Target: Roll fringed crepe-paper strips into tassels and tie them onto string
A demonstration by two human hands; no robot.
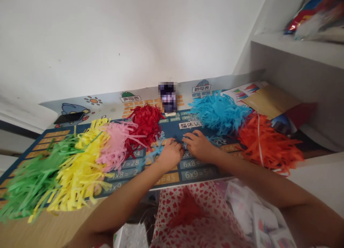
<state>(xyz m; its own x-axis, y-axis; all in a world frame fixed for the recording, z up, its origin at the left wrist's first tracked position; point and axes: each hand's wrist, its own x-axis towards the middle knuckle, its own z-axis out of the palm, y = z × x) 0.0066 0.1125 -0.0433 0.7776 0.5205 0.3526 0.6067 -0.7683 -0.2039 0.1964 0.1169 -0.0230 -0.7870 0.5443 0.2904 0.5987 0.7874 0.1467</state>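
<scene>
Near the middle of the printed mat [197, 173], my left hand [172, 153] has its fingers curled on a piece of fringed light-blue paper [156, 151]. My right hand [198, 145] is just beside it, fingers bent and closed near more blue strips; what its fingertips hold is too small to make out. A blue fringed bundle [220, 112] lies behind my right hand. To the left are red [146, 122], pink [116, 144], yellow [80, 173] and green [37, 180] fringed bundles. An orange-red bundle [266, 144] lies at the right.
A propped phone [169, 97] stands at the back against the wall. A dark flat device [70, 117] lies at the back left. A brown envelope [271, 99] is at the right, below a shelf [303, 47]. Plastic-wrapped packs [263, 219] are below the table edge.
</scene>
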